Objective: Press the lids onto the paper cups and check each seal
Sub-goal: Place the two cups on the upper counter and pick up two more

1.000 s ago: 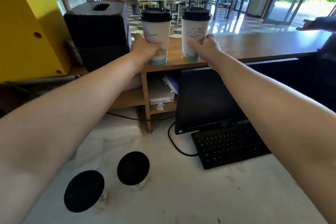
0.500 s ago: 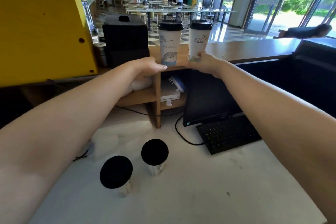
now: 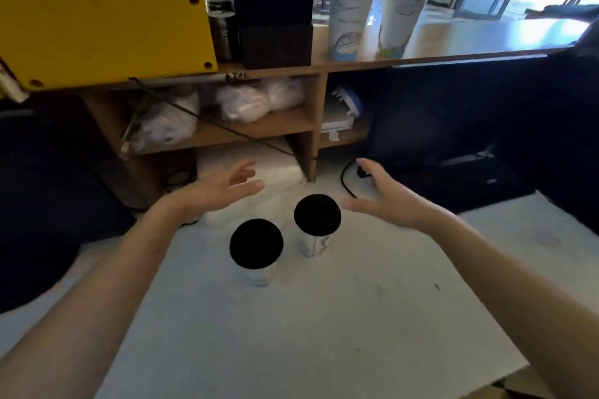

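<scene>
four white paper cups with black plastic lids stand before you, two low and two high. at far left a big yellow flat-sided box [image 3: 97, 10] sits on the long wooden shelf top [image 3: 470, 39], with a black square box with a slotted top [image 3: 274, 10] just beside it. your left hand [image 3: 220, 189] hovers above the white counter [image 3: 324, 317], fingers spread and nearly straight, holding nothing, near the cups but apart from them. to its right the nearer lidded cup [image 3: 256, 244] stands on the counter. just beside that, a little farther from you, stands the second lidded cup [image 3: 317, 215]. on the shelf top above, the left tall printed cup [image 3: 351, 10] and the right tall printed cup [image 3: 405, 10] stand upright, close together, lids on. your right hand [image 3: 385, 201] hovers just right of the second lidded cup, fingers spread loosely, gripping nothing, thumb tip near the lid without touching. behind it stands a dark flat monitor [image 3: 437, 113].
</scene>
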A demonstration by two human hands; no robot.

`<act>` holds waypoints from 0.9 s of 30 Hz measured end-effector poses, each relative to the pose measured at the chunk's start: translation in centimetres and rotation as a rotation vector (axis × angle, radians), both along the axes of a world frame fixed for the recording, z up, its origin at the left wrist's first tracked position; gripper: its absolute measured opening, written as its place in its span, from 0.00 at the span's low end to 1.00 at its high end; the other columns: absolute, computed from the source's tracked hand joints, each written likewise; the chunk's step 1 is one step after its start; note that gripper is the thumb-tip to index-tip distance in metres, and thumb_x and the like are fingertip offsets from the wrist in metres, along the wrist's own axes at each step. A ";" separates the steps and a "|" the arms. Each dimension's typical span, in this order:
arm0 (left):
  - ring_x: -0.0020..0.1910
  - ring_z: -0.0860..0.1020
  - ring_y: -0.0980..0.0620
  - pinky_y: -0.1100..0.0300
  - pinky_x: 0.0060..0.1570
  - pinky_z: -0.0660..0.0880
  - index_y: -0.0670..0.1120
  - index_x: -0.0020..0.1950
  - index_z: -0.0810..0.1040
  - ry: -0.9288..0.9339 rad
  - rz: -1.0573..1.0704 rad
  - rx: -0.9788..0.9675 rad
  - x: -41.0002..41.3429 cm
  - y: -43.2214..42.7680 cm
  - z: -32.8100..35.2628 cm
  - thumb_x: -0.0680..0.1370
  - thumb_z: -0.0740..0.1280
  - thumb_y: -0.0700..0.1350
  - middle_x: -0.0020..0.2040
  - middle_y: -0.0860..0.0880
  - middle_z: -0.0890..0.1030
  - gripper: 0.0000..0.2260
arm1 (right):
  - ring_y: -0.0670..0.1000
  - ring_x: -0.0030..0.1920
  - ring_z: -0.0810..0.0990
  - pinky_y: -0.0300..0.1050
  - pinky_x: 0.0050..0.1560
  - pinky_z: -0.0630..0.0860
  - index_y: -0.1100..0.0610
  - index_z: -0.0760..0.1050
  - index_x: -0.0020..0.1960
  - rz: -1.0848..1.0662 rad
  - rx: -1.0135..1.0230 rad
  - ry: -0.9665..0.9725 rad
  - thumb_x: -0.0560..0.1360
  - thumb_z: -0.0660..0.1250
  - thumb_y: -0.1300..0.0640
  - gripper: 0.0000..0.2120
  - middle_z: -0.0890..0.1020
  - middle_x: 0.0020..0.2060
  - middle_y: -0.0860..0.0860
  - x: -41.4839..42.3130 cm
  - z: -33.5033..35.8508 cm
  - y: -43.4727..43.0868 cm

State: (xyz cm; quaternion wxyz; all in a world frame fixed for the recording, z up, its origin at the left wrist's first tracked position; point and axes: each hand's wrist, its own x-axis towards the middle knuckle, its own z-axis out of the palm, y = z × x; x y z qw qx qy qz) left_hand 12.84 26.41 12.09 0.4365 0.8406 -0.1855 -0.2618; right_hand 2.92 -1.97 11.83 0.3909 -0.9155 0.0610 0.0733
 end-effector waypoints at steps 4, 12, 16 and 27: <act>0.73 0.58 0.60 0.58 0.64 0.62 0.62 0.74 0.55 0.128 0.059 -0.127 -3.0 4.8 -6.1 0.57 0.67 0.75 0.73 0.60 0.63 0.49 | 0.48 0.76 0.54 0.43 0.71 0.55 0.51 0.47 0.77 -0.034 0.031 0.061 0.70 0.72 0.43 0.46 0.54 0.77 0.47 -2.4 -6.2 1.2; 0.72 0.59 0.62 0.56 0.72 0.60 0.60 0.74 0.49 0.203 0.072 -0.203 -6.7 4.8 -14.8 0.64 0.76 0.59 0.73 0.63 0.59 0.48 | 0.51 0.75 0.57 0.46 0.71 0.61 0.53 0.47 0.77 -0.129 0.159 0.145 0.69 0.73 0.47 0.47 0.55 0.77 0.49 -2.8 -14.1 4.0; 0.66 0.65 0.68 0.66 0.66 0.64 0.62 0.69 0.54 0.137 0.202 -0.305 -7.4 2.5 -17.5 0.69 0.74 0.40 0.66 0.69 0.63 0.39 | 0.51 0.72 0.62 0.40 0.65 0.61 0.55 0.51 0.76 -0.223 0.290 0.053 0.71 0.73 0.54 0.43 0.59 0.75 0.49 -1.5 -16.4 5.2; 0.64 0.72 0.57 0.68 0.61 0.71 0.48 0.73 0.62 0.011 0.500 -0.344 -7.2 -0.6 -21.0 0.68 0.76 0.42 0.67 0.53 0.72 0.37 | 0.47 0.66 0.72 0.42 0.65 0.72 0.48 0.57 0.68 -0.365 0.549 -0.177 0.68 0.76 0.61 0.37 0.71 0.65 0.48 2.5 -21.2 6.2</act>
